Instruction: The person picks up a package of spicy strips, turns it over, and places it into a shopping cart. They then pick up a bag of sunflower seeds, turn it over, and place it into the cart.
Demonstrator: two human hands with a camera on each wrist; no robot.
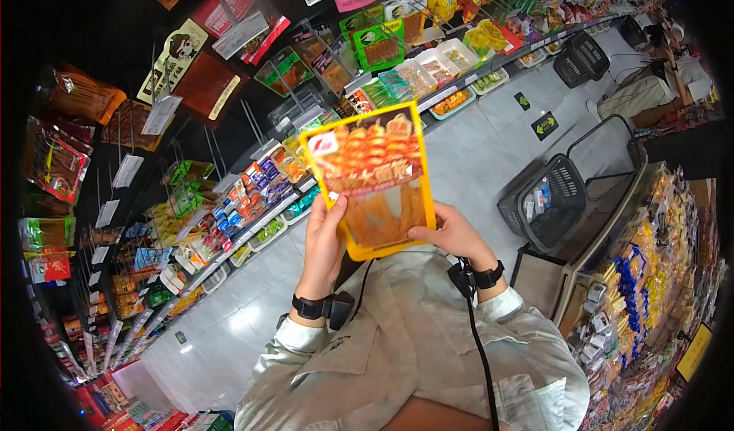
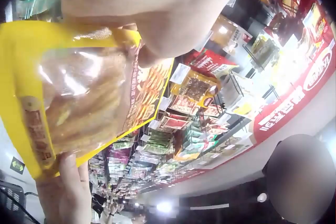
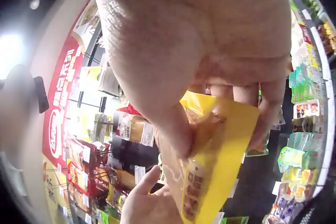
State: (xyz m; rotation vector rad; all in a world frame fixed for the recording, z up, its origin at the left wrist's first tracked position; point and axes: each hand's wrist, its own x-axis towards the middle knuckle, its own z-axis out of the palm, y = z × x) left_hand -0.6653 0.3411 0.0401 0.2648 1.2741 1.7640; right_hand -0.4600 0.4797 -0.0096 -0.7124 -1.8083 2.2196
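Observation:
A yellow-edged food packet with a clear window is held up in front of the chest, printed side facing the head camera. My left hand grips its left edge, thumb on the front. On the lower right edge my right hand pinches it, thumb over the front and fingers behind. The left wrist view shows the packet close up under my left hand. In the right wrist view my right hand holds the packet's yellow edge, with my left hand beyond.
Hanging packets and shelves of packaged food run along the left and top. A black basket stands at the right beside a bin of wrapped snacks. Another basket and a person in light trousers are farther off.

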